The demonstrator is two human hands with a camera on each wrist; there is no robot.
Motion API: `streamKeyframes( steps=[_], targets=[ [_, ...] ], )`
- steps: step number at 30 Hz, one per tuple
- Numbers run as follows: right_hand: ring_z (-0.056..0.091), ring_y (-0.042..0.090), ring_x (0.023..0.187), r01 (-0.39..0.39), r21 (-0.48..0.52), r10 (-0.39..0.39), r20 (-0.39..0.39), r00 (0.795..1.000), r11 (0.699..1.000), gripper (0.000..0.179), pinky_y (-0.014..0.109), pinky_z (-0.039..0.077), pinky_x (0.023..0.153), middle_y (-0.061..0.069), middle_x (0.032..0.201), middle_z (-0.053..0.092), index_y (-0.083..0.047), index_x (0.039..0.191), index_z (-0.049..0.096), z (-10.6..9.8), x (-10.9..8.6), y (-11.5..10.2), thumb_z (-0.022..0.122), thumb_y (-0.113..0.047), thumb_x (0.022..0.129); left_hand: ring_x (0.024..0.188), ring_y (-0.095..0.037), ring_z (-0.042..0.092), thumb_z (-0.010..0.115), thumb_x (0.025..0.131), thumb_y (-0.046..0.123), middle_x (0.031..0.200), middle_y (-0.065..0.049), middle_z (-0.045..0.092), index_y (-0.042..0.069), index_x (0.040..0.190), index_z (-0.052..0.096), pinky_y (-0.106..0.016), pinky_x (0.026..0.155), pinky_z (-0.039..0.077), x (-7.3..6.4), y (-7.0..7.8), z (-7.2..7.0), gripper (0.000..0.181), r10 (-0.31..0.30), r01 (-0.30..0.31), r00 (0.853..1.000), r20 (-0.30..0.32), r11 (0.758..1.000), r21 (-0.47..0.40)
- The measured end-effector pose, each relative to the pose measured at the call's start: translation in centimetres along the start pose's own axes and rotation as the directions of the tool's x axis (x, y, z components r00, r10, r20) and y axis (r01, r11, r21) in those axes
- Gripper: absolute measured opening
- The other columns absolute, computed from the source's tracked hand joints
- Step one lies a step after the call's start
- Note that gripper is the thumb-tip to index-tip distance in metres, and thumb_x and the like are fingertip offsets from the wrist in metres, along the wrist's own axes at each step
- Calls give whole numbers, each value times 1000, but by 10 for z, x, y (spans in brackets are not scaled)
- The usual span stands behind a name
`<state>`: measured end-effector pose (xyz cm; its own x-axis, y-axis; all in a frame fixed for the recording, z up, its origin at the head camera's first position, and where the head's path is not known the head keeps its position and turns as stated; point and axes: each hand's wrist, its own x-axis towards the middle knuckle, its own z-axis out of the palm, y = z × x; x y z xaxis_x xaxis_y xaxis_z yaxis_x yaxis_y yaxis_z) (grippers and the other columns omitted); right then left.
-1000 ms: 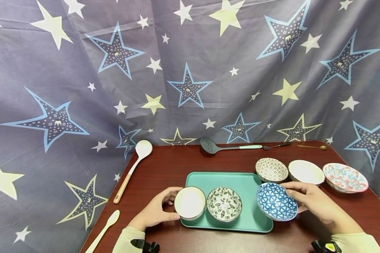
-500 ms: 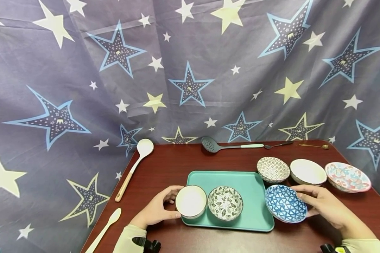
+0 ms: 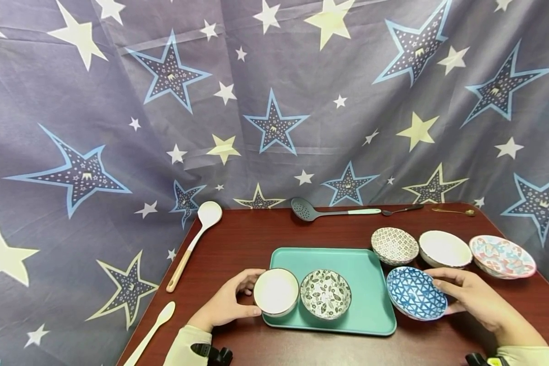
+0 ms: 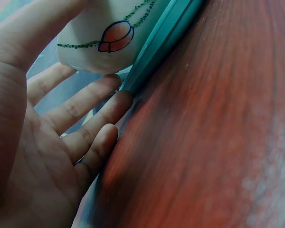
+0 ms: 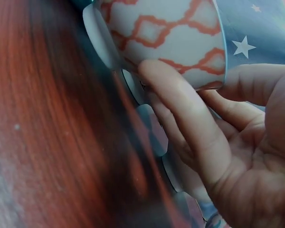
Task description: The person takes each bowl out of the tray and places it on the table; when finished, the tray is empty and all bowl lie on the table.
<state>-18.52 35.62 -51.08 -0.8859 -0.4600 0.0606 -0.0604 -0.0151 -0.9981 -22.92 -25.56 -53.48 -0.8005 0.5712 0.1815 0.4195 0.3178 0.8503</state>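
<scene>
At the lower centre of the head view, your left hand (image 3: pixel 231 300) holds the side of a cream bowl (image 3: pixel 276 291), thumb and forefinger set wide apart around it; the left wrist view shows the remaining fingers spread and nearly straight below. That bowl, bearing a red bud on its outer wall, is at the left front corner of a green tray (image 3: pixel 368 300); whether it is lifted cannot be told. Just right of it sits a leaf-patterned bowl (image 3: pixel 326 294).

At lower right, your right hand (image 3: pixel 473 300) pinches the right rim of a blue bowl (image 3: pixel 416 293) between thumb and fingers, the gap about as narrow as the wall. The bowl is tilted beside the tray's right edge; its outer wall carries an orange lattice in the right wrist view. Contact with the table (image 3: pixel 247 234) is unclear.

Behind it, toward the right edge, note a row: a checked bowl (image 3: pixel 394 245), a white bowl (image 3: pixel 445 249) and a pink-and-blue bowl (image 3: pixel 502 255). A slotted skimmer (image 3: pixel 303 209) lies along the back; a white ladle (image 3: pixel 209 213) lies at left.
</scene>
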Motion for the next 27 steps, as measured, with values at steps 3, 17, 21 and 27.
streamKeyframes(
  steps=[3, 17, 21, 27],
  targets=[
    [75, 24, 90, -13, 9, 13, -3, 1000, 1000, 44, 47, 62, 69, 6, 115, 74, -22, 133, 71, -1, 0, 1, 40, 1, 112, 112, -24, 63, 89, 85, 22, 131, -1, 65, 28, 153, 50, -36, 93, 52, 0, 0, 1, 78, 10, -10, 1000, -2, 1000, 6],
    [75, 24, 88, -32, -1, 32, -26, 999, 999, 43, 46, 62, 67, 6, 112, 74, -24, 131, 72, -2, 0, 3, 42, -1, 112, 113, -23, 63, 89, 85, 23, 132, -1, 66, 27, 153, 49, -36, 93, 52, 0, 2, 1, 79, 7, -7, 1000, -5, 1000, 11],
    [75, 24, 89, -32, 7, 32, -23, 999, 999, 43, 48, 61, 68, 6, 113, 74, -24, 131, 72, -1, 1, 3, 41, -2, 112, 112, -23, 62, 89, 85, 23, 131, 0, 65, 27, 153, 49, -35, 94, 52, 0, 1, 0, 79, 13, -13, 1000, -2, 1000, 13],
    [75, 23, 88, -37, -7, 37, -46, 998, 999, 42, 48, 62, 67, 4, 111, 74, -27, 130, 72, 2, 2, 2, 43, -3, 112, 113, -23, 62, 89, 85, 23, 132, 1, 65, 29, 153, 49, -35, 94, 52, -1, 1, 1, 79, 0, 0, 1000, 2, 1000, 5]
  ],
)
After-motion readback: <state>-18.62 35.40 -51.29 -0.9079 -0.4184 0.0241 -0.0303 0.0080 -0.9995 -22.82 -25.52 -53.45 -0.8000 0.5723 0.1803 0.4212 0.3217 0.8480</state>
